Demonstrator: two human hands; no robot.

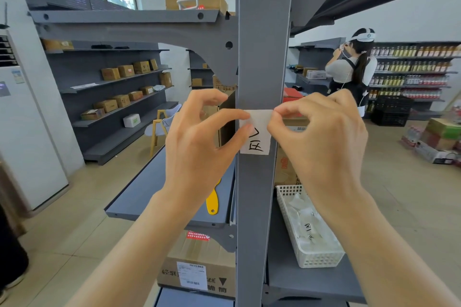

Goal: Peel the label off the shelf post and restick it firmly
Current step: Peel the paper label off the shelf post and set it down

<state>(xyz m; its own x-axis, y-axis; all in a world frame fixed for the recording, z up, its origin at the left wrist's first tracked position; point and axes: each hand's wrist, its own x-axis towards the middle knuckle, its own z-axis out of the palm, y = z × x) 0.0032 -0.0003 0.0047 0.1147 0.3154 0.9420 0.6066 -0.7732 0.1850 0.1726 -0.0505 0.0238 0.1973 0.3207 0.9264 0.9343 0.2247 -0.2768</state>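
Note:
A white paper label with black handwritten marks sits on the front of the grey shelf post at chest height. Its top part is folded forward off the post. My left hand pinches the label's upper left edge between thumb and forefinger. My right hand pinches the upper right corner the same way. The label's lower half lies flat against the post.
A white mesh basket of paper labels rests on the shelf at the lower right. A yellow scraper lies on the left shelf. Cardboard boxes sit below. A person stands at far shelves of bottles.

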